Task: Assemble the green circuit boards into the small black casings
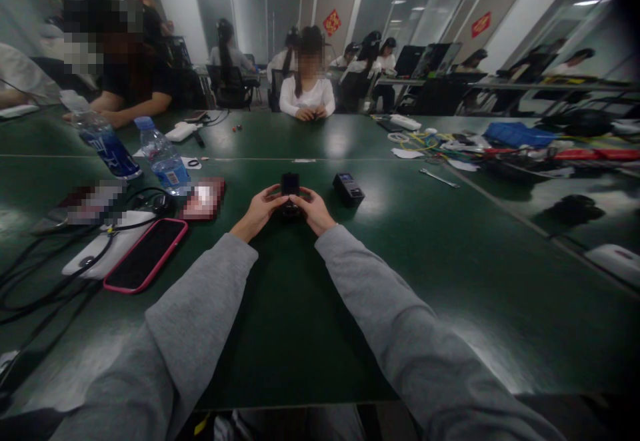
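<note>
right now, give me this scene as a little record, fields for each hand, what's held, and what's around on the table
left fingers: on the left side of a small dark device
right fingers: on its right side
contact with table: cannot tell
right of it: second boxy device, apart from both hands
far left: two plastic bottles, phone in pink case
far right: metal wrench, blue item among cables
surface: dark green table

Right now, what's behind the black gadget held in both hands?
Beyond the gadget: green tabletop with a pale strip, then a person in white. The gadget hides whatever lies directly behind it.
</note>
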A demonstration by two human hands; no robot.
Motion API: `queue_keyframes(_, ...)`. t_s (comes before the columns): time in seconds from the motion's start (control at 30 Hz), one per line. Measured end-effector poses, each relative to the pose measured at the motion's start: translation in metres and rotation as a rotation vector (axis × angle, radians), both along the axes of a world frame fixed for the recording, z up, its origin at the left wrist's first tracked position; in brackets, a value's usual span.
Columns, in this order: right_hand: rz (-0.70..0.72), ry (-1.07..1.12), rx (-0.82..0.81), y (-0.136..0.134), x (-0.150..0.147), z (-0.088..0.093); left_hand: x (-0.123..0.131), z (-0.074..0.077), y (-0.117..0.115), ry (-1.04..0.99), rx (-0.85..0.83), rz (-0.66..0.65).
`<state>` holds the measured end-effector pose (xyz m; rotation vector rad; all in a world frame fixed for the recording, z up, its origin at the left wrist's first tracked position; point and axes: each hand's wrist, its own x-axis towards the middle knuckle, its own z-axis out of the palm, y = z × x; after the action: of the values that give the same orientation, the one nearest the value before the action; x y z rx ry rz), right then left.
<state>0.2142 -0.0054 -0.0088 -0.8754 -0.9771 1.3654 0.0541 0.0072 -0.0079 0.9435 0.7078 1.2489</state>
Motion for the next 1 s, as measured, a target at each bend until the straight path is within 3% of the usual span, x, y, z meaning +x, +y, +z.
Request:
queue_keyframes(0.3, 0.04, -0.039, 0.046, 0.0027, -0.0016, -0.0039, 0.0011, 0.0008, -0.0002, -0.052, -0.044, 0.028)
queue_keyframes(0.57, 0.078, -0.035, 0.044, -0.0045, -0.0001, 0.0036, 0.0022, 0.005, -0.0021, -0.065, -0.084, 0.031)
queue_keyframes(1.0, 0.082, -0.046, 0.058, -0.0061, -0.0004, 0.0041, 0.0051, 0.0014, -0.0042, 0.044, 0.063, 0.097)
